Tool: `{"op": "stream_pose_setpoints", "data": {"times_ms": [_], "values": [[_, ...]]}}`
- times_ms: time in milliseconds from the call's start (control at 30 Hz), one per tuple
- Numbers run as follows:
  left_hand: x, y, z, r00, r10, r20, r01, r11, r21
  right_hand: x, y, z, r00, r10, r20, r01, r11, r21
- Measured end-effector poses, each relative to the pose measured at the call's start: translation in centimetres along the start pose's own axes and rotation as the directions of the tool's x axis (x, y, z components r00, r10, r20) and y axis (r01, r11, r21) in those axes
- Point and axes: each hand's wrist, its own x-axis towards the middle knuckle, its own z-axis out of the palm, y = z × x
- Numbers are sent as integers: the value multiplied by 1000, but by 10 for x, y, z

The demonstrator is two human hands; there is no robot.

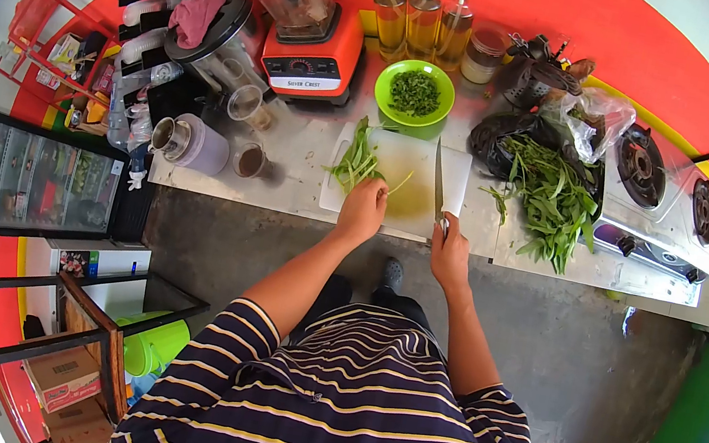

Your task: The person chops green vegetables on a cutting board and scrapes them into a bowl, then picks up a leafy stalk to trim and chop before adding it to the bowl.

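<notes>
Leafy green stems [356, 161] are sitting pinched in the left hand [364, 207], right hand [451, 250] is gripping a long silver knife [439, 182], so keep that left one curled back.

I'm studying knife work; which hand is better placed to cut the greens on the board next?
The right hand, I'd judge: it holds the knife over the white board, while the left hand is at the greens.

"SILVER CREST" on red blender [309, 57], carton [64, 377] lettering seemingly illegible
</notes>
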Motion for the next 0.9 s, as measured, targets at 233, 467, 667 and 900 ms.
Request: {"op": "stream_pose_setpoints", "data": {"times_ms": [233,467,667,900], "values": [[2,3,11,991,91,101,-111,972,208,17,1,3,988,-117,-105,117,993,-4],[34,17,19,992,49,115,-68,984,166,10,-28,-12,998,24,-59,-23,999,23],[40,25,36,966,96,238,-132,982,138,6,-31,-6,991,126,-54,-128,990,-50],[34,36,35,946,234,224,-293,913,284,10,-39,1,973,230,-22,-222,909,-352]]}}
